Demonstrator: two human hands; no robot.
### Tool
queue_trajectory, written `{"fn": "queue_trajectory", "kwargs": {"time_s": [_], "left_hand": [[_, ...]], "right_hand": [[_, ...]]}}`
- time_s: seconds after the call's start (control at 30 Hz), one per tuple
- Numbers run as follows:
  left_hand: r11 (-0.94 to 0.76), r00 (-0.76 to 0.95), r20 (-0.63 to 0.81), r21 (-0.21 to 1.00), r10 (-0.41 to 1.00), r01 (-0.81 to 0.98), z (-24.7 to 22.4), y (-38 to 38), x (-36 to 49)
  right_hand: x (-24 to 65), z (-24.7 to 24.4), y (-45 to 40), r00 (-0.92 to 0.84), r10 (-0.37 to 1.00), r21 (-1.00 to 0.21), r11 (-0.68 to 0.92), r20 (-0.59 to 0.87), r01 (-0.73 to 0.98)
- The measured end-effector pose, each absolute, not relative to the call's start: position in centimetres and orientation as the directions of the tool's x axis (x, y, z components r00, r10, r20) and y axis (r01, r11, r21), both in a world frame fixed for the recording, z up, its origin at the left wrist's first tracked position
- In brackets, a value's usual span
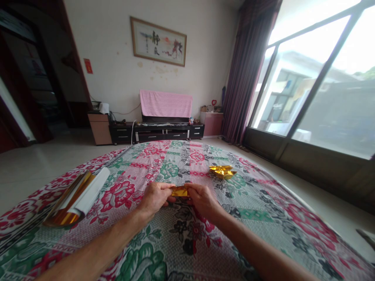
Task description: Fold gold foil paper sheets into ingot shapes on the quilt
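Between my two hands is a small folded piece of gold foil paper point(179, 191), held level just above the flowered cloth. My left hand point(156, 198) pinches its left end between thumb and fingers. At its right end, my right hand point(204, 199) grips it the same way. Parts of both hands' fingers are hidden beneath the paper. Beyond my right hand lie folded gold foil pieces point(222, 171), shiny and pointed at the ends. Over to the left rests a loosely curled stack of gold and white paper sheets point(77, 199).
A round table covered with a flowered cloth point(123, 230) fills the foreground. Past it stand a low black TV cabinet point(162, 134) and a screen under a pink cloth point(166, 103). A purple curtain point(249, 74) and large windows are on the right, a doorway on the left.
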State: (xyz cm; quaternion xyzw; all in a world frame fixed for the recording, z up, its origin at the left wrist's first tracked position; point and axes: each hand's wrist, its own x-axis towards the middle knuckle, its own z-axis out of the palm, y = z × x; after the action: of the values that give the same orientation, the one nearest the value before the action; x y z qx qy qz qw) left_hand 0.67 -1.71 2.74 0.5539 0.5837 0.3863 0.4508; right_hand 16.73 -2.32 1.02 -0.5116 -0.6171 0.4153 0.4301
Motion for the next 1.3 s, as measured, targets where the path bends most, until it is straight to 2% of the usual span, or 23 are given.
{"fn": "queue_trajectory", "kwargs": {"time_s": [0.23, 0.47, 0.6, 0.77, 0.97, 1.17, 1.3], "left_hand": [[0.087, 0.040, -0.104, 0.950, 0.994, 0.300, 2.7, -1.7, 0.6], [0.085, 0.073, -0.126, 0.905, 0.989, 0.416, 3.3, -1.4, 0.0], [0.086, 0.142, -0.158, 0.906, 0.977, 0.413, 3.1, -1.1, -0.3], [0.097, 0.131, -0.162, 0.910, 0.978, 0.403, 2.9, -1.1, -0.2], [0.064, 0.095, -0.114, 0.907, 0.989, 0.416, 3.3, -1.7, 0.3], [0.066, 0.069, -0.105, 0.905, 0.992, 0.419, 2.8, -1.2, 0.1], [0.058, 0.088, -0.108, 0.893, 0.990, 0.445, 3.1, -1.2, 0.0]], "right_hand": [[16.7, 1.0, -2.3, -0.084, 0.992, -0.958, 0.112, 0.093, 0.263], [16.8, 0.9, -2.2, -0.107, 0.989, -0.955, 0.129, 0.104, 0.268], [17.0, 0.6, -2.0, -0.118, 0.986, -0.940, 0.152, 0.121, 0.305], [17.1, 0.7, -2.1, -0.149, 0.978, -0.922, 0.190, 0.147, 0.337], [16.8, 1.4, -2.4, -0.081, 0.994, -0.964, 0.092, 0.074, 0.250], [16.7, 1.6, -2.5, -0.137, 0.988, -0.974, 0.102, 0.075, 0.200], [16.7, 1.5, -2.6, -0.113, 0.991, -0.977, 0.095, 0.074, 0.191]]}}
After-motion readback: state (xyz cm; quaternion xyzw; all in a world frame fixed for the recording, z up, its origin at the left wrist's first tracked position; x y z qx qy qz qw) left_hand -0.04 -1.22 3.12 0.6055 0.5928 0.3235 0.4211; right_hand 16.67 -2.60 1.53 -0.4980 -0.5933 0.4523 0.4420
